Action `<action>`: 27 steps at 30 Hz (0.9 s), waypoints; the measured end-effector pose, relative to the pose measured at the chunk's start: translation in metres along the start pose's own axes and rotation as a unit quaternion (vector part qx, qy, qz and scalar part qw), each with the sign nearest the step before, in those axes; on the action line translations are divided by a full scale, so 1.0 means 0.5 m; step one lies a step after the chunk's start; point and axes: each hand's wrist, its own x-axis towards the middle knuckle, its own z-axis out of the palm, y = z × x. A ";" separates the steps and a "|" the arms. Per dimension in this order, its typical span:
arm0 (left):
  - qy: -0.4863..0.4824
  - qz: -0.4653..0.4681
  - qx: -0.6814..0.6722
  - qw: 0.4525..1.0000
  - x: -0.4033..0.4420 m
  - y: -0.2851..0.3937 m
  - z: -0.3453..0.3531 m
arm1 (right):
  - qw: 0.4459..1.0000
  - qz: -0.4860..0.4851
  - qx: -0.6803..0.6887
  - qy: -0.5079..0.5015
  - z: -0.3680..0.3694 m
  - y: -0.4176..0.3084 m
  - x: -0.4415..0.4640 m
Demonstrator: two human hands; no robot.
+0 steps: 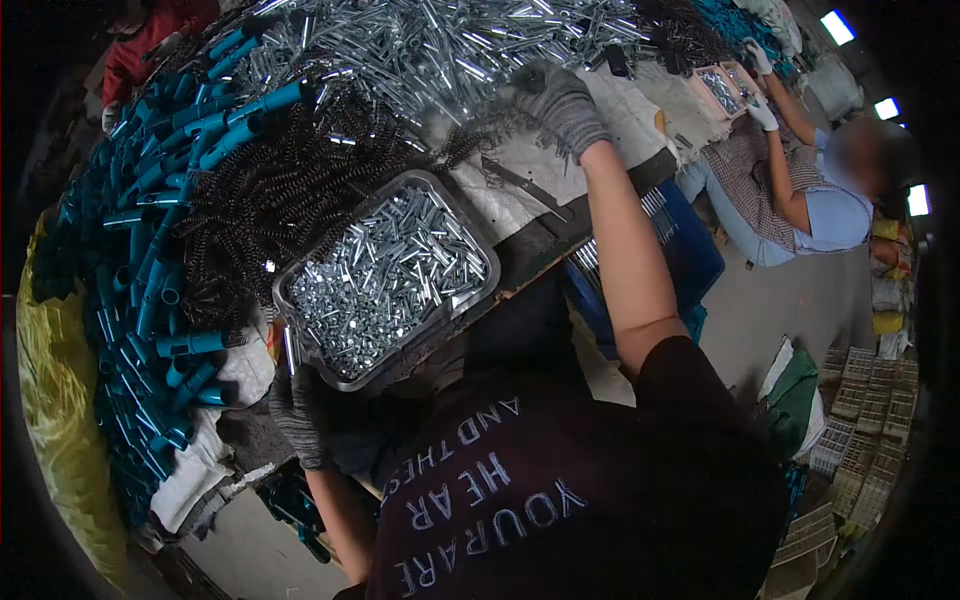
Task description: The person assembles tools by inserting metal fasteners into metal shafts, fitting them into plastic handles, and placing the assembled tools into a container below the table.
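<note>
My left hand [297, 420], in a dark grey knit glove, is at the near left corner of a clear plastic bin. Its fingers are closed on a shiny metal tube [291, 350] that stands up from the grip. The bin [487, 232] holds small metal pins [425, 250] and small nut-like pieces [350, 335]. My right hand [562, 108], also gloved in grey, is at the near edge of a heap of shiny metal rods [430, 60]. Its fingers are blurred and turned away, so I cannot see what they hold. Dark coil springs [270, 205] are piled left of the bin.
Teal tubes [155, 250] are heaped along the left, beside a yellow plastic sheet [60, 400]. A blue crate [690, 255] with rods stands under my right arm. Across at right, a person in white gloves [762, 110] handles a pink box [715, 95]. Beige racks [865, 410] are stacked lower right.
</note>
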 end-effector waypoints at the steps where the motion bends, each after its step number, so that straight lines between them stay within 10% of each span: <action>1: -0.010 0.042 0.080 0.996 0.004 -0.004 -0.007 | 0.996 -0.006 -0.084 0.033 0.011 0.010 0.022; 3: -0.002 0.024 0.037 0.999 0.003 0.022 0.014 | 0.988 -0.039 0.149 -0.019 0.010 0.004 0.017; 5: 0.001 0.021 0.037 0.999 0.003 0.021 0.014 | 0.997 -0.050 -0.056 0.017 0.010 -0.009 0.013; 8: -0.004 0.060 0.047 0.997 0.018 -0.039 -0.020 | 0.961 -0.030 0.271 -0.048 0.019 -0.028 -0.028; 13: -0.050 0.060 0.146 0.986 -0.033 0.163 0.055 | 0.930 -0.136 0.005 -0.342 0.038 -0.190 -0.211; 16: -0.127 0.093 0.328 0.931 -0.041 0.260 0.090 | 0.877 -0.243 0.068 -0.409 0.088 -0.206 -0.278; 19: -0.177 0.098 0.380 0.903 -0.031 0.295 0.105 | 0.866 -0.348 0.019 -0.357 0.104 -0.216 -0.321; 27: -0.204 0.136 0.444 0.862 -0.030 0.336 0.106 | 0.897 -0.270 0.028 -0.349 0.076 -0.188 -0.310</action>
